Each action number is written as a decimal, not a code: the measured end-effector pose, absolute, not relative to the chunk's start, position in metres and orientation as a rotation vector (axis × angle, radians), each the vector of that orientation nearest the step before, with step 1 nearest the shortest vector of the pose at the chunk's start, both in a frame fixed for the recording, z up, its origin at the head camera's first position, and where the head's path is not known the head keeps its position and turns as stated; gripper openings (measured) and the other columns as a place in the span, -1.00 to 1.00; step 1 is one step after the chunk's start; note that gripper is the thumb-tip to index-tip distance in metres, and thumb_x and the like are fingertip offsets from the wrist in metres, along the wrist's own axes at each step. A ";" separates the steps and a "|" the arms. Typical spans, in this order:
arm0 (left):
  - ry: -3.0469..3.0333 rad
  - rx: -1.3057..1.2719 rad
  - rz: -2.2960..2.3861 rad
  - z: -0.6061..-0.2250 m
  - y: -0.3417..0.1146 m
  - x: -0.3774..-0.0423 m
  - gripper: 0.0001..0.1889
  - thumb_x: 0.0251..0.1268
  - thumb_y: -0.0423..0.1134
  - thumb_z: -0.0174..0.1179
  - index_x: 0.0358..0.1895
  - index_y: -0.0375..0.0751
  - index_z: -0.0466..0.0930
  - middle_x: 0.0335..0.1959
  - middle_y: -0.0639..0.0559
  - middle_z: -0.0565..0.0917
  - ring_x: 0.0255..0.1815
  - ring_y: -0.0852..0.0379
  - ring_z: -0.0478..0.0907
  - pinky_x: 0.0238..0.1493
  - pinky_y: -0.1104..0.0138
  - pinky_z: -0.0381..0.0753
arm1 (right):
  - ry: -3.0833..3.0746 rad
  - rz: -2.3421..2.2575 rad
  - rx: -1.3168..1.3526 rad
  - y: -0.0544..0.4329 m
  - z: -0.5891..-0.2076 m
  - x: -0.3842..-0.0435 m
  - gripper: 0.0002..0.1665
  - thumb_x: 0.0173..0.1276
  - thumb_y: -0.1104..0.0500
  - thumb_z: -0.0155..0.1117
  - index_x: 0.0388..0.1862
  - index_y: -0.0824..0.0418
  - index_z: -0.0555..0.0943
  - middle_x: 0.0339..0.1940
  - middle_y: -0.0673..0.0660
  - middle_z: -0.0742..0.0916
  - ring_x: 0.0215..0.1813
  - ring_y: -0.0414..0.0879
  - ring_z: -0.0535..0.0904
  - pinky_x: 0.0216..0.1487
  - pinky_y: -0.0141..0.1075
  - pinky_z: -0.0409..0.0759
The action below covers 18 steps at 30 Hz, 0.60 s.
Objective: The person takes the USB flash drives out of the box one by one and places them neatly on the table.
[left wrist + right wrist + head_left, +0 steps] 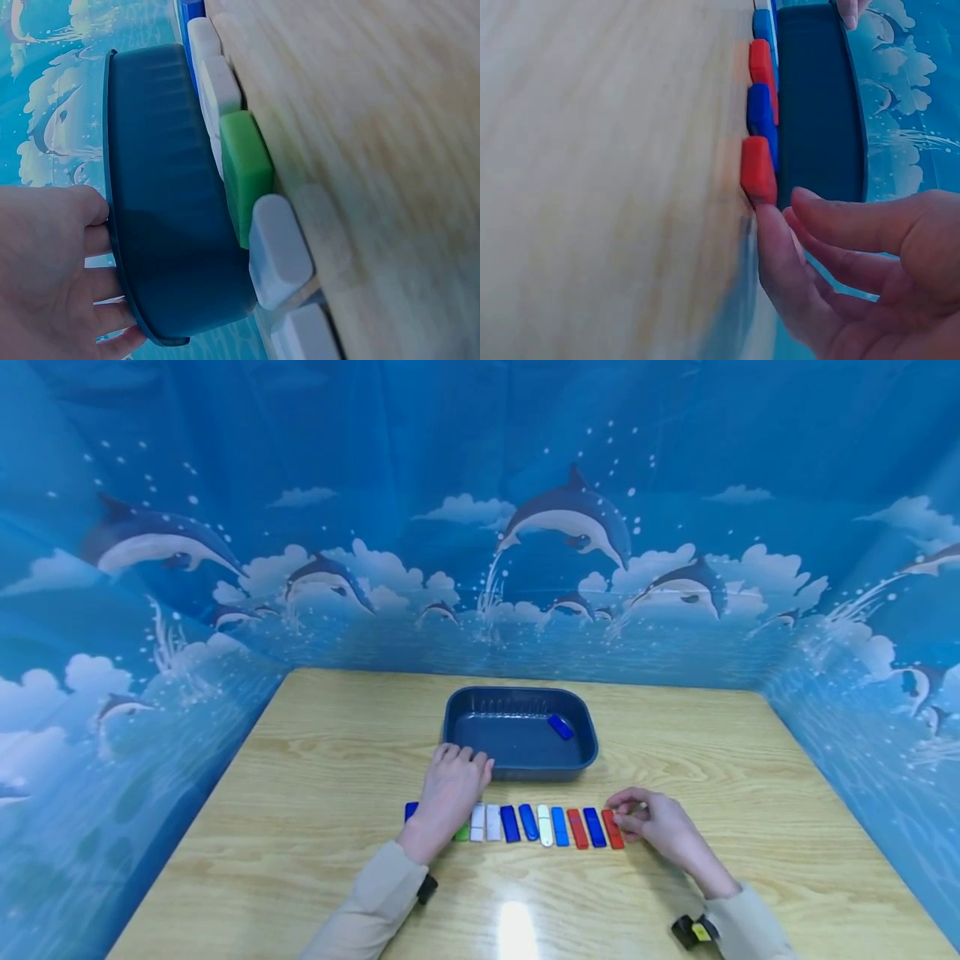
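Note:
In the head view, a row of USB flash drives lies along the table in front of a dark blue basin (517,773). My left hand (456,777) rests at the basin's near left rim, its fingertips hidden behind that rim in the left wrist view. Under its wrist lie a green flash drive (247,176) and a white one (281,251). At the row's right end my right hand (652,822) has a fingertip against the end red flash drive (758,169), the finger and thumb loosely bent. Beside that drive are a dark blue one (595,827) and another red one (577,828).
Inside the basin, near its right wall, lies a blue flash drive (560,727). More white and blue flash drives fill the middle of the row, among them a cream one (544,825). A dolphin-print curtain (480,635) encloses the wooden table (337,735) at back and sides.

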<state>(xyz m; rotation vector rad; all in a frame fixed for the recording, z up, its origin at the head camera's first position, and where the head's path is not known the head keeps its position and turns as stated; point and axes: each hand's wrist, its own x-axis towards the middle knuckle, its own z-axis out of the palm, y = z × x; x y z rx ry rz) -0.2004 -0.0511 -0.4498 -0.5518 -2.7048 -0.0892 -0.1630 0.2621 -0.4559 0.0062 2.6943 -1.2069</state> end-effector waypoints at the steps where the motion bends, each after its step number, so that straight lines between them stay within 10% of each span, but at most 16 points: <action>1: -2.700 -0.554 -0.089 -0.450 -0.051 -0.200 -0.72 0.57 -0.05 0.09 -0.15 -0.08 0.75 -0.22 -0.03 0.79 -0.03 -0.03 0.70 0.27 0.06 0.54 | 2.713 -1.203 -0.004 0.262 -0.454 -0.163 -0.76 0.39 0.33 0.33 0.01 0.34 0.66 -0.31 0.11 0.75 -0.38 -0.10 0.68 -0.40 -0.31 0.65; 18: -2.715 -0.557 -0.091 -0.450 -0.050 -0.201 -0.73 0.56 -0.05 0.10 -0.15 -0.08 0.74 -0.22 -0.02 0.78 -0.03 -0.03 0.69 0.26 0.06 0.54 | 3.096 -1.157 -0.289 0.239 -0.422 -0.199 -0.84 0.46 0.26 0.30 -0.04 0.21 0.72 -0.18 0.13 0.76 -0.22 -0.02 0.72 -0.24 -0.21 0.73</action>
